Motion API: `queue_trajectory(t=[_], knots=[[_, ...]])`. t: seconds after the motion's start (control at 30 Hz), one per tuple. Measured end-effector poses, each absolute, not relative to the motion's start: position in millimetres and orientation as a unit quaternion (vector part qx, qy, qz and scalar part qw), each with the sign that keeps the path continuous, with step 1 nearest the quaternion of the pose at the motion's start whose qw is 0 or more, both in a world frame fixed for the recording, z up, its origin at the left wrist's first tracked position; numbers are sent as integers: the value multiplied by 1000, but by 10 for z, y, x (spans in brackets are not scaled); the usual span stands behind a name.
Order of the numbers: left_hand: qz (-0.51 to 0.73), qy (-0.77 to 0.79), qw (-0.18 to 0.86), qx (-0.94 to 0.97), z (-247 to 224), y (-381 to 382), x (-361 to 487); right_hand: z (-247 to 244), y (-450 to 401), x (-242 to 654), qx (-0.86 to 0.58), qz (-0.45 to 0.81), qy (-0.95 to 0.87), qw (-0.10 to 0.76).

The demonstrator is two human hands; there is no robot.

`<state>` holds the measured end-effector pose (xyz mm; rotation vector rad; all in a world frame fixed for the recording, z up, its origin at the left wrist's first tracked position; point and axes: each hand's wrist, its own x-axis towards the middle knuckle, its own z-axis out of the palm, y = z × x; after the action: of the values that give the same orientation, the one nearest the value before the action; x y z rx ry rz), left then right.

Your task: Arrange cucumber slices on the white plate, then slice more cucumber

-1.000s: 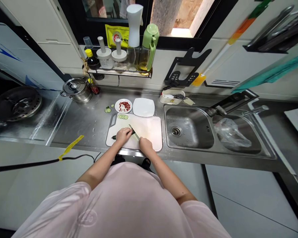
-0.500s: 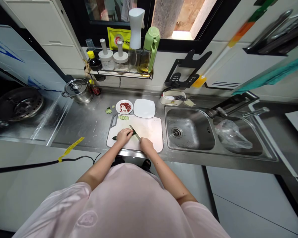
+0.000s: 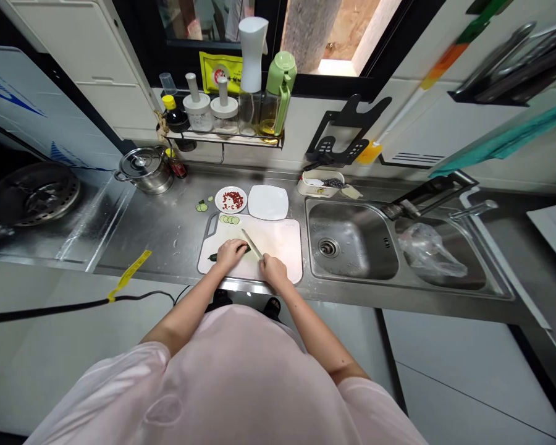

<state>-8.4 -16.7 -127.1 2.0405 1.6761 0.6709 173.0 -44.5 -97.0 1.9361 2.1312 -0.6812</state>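
Observation:
A dark green cucumber lies across the white cutting board. Wrapped over its middle is my left hand, fingers closed on it, hiding much of its length. My right hand grips the handle of a knife. The blade points up and to the left, just right of the cucumber's cut end. Several pale green cucumber slices lie in a row at the board's top left. Behind the board stand a white plate of chopped red pieces and a bare square white plate.
A few green scraps lie left of the plates. Right of the board is a steel double sink, with a plastic bag in its far basin. A lidded pot and a wok stand left. Bottles fill the wall rack.
The knife has shifted slightly to the right, away from the cucumber's end, opening a small gap. My left hand stays on the cucumber. The view has moved a little.

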Motion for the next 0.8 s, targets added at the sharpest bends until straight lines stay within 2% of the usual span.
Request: queue_trajectory(t=[0.27,0.8], knots=[[211,622,216,723,-1187,-186,-60,-921,-585,1913,670,-227,703,72],[239,633,222,702,-1229,-250,-139,-811,-659,1832,676,-246,695,22]])
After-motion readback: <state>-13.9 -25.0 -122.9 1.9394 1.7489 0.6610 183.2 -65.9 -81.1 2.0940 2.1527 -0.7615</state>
